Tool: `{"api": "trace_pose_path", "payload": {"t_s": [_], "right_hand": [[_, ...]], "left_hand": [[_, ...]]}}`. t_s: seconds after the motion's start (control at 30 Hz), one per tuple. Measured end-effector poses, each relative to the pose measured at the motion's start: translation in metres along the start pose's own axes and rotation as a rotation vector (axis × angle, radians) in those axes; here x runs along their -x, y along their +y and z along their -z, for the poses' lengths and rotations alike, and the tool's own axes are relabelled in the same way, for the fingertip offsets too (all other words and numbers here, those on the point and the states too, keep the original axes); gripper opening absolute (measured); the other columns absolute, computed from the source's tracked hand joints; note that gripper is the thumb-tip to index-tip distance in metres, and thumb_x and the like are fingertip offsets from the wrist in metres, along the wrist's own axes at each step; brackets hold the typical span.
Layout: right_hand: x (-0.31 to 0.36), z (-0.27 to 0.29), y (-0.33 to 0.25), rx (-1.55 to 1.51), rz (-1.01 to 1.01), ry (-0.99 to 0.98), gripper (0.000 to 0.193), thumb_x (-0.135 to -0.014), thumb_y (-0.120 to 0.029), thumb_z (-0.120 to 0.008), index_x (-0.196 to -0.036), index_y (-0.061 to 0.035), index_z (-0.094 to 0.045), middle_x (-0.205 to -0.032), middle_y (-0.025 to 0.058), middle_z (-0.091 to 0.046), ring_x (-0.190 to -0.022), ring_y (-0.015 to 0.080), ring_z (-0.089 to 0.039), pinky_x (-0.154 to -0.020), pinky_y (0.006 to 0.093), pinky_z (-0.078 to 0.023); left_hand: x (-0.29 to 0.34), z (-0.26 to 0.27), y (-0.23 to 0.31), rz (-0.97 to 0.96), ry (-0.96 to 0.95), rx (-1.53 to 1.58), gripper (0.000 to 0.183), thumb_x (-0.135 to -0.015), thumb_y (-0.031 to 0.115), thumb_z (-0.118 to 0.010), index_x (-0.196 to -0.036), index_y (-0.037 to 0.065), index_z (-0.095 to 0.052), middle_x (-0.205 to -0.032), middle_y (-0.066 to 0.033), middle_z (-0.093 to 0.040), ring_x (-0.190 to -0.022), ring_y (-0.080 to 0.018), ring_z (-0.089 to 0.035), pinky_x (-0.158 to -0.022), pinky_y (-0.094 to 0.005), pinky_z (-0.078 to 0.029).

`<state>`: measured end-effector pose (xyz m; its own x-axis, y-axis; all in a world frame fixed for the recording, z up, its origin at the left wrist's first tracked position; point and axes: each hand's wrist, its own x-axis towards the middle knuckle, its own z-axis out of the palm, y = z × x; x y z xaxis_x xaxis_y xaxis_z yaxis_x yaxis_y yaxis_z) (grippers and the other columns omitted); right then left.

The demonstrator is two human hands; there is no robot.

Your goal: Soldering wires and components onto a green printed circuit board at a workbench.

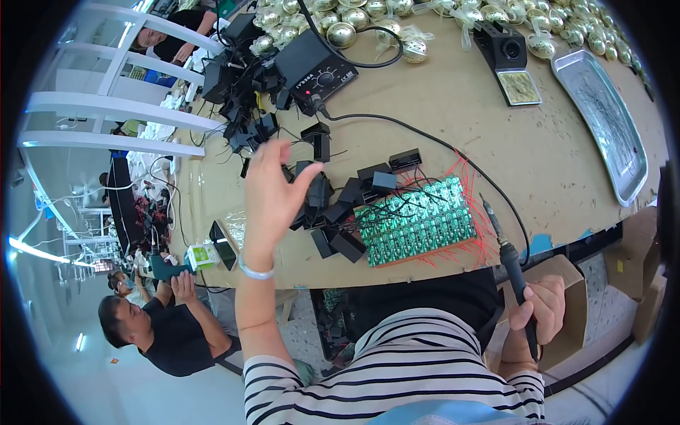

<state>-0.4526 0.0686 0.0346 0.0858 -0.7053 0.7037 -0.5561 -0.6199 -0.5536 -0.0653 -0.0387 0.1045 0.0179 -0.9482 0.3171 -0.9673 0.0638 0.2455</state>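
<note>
My right hand [544, 306] is closed around the handle of a soldering iron [511, 263]. The iron's tip points away from me, just right of a panel of green circuit boards [418, 223] with red wires sticking out along its edges. Over the pile of small black boxes with wires [347, 198], my left hand [273, 191] is held with thumb and fingers apart and nothing visible in it. Some of the black boxes rest against the panel's left part, their dark leads lying over it. A pale bracelet circles my left wrist.
A black soldering station [315, 67] with a dial stands at the back, its cord running to the iron. Behind lie many gold round ornaments [341, 34]. At right are an iron stand [504, 53] and a metal tray [602, 120]. A co-worker [170, 326] holds a drill at left.
</note>
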Motion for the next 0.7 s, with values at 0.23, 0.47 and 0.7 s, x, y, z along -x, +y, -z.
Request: {"api": "trace_pose_path", "payload": {"t_s": [0.23, 0.47, 0.7], "right_hand": [[-0.009, -0.009, -0.003, -0.055, 0.034, -0.009, 0.013, -0.097, -0.011, -0.057, -0.093, 0.0011, -0.056, -0.075, 0.0123, -0.060, -0.060, 0.0259, -0.055, -0.057, 0.0401, -0.046], [-0.012, -0.009, -0.004, 0.001, 0.016, -0.015, 0.010, -0.095, -0.009, -0.057, -0.091, 0.0001, -0.057, -0.075, 0.0121, -0.061, -0.060, 0.0257, -0.056, -0.057, 0.0389, -0.046], [-0.009, -0.011, 0.011, -0.047, 0.039, 0.018, 0.010, -0.086, -0.003, -0.067, -0.095, 0.0004, -0.063, -0.078, 0.0095, -0.066, -0.062, 0.0247, -0.061, -0.057, 0.0362, -0.051]], "left_hand": [[0.014, -0.028, -0.037, 0.049, -0.080, 0.262, 0.015, -0.092, 0.010, -0.071, -0.096, -0.005, -0.071, -0.087, -0.0120, -0.073, -0.081, -0.0204, -0.069, -0.075, -0.0303, -0.052], [-0.010, -0.017, 0.012, 0.032, 0.191, 0.796, 0.018, -0.100, 0.004, -0.058, -0.111, 0.001, -0.072, -0.088, -0.0059, -0.064, -0.083, -0.0131, -0.062, -0.075, -0.0244, -0.048], [-0.029, -0.047, 0.087, -0.579, -0.330, 0.369, 0.032, -0.086, -0.005, -0.065, -0.114, 0.008, -0.073, -0.094, -0.0091, -0.043, -0.077, -0.0226, -0.049, -0.068, -0.0326, -0.045]]}}
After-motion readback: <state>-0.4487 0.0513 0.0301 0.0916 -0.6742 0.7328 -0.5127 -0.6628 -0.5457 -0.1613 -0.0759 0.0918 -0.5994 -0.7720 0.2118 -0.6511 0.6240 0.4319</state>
